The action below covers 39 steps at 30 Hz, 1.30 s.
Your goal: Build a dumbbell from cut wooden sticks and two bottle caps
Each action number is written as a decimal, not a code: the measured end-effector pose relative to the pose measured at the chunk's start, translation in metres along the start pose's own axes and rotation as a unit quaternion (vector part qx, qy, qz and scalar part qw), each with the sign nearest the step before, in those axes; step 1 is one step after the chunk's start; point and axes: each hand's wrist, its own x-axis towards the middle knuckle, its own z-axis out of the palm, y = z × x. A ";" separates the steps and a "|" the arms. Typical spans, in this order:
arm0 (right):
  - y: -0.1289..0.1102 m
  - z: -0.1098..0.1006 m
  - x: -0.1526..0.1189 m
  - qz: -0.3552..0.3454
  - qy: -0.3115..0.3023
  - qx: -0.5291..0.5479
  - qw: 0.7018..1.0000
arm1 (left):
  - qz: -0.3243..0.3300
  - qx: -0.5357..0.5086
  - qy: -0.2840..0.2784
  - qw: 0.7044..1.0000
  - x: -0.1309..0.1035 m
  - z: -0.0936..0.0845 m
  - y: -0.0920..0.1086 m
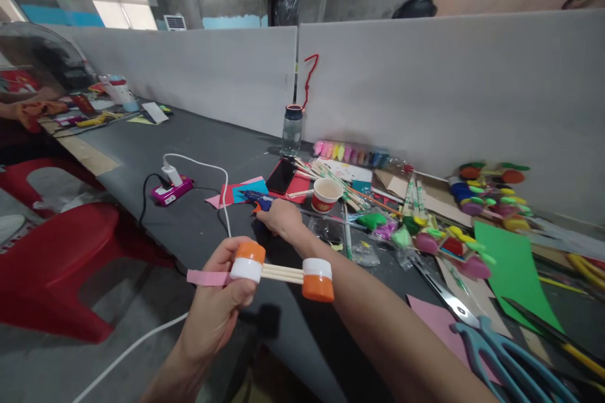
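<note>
My left hand [217, 302] is closed round one end of a dumbbell-like piece: pale sticks [282, 273] join two orange and white bottle caps, the far cap [318, 279] sticking out to the right. A pink paper strip [208, 278] runs leftward from the held cap. Further forward, my right hand [281, 219] is closed on a blue and orange glue gun [259, 201], whose tip points left over blue paper [249, 190]. Just right of that hand stands a paper cup [326, 195].
A purple power strip [172, 191] with a white cable lies left. Behind are a phone [281, 176] and a water bottle [292, 129]. Coloured clay, sticks and large scissors [482, 327] crowd the right. Red stools [70, 258] stand left; another person's hand [28, 110] is far left.
</note>
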 end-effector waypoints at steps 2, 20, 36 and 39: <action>0.006 0.000 -0.005 0.012 -0.016 0.057 0.998 | 0.014 0.006 -0.028 1.000 -0.001 -0.002 0.000; 0.051 -0.054 -0.138 -0.110 0.125 0.519 0.838 | 0.042 0.059 -0.158 0.985 -0.014 0.004 -0.008; 0.156 -0.096 -0.236 -0.007 0.327 0.293 0.898 | 0.086 0.188 -0.165 0.964 0.017 0.064 -0.054; 0.166 -0.081 -0.241 0.028 0.346 0.280 0.895 | 0.163 0.231 -0.161 0.946 0.020 0.070 -0.069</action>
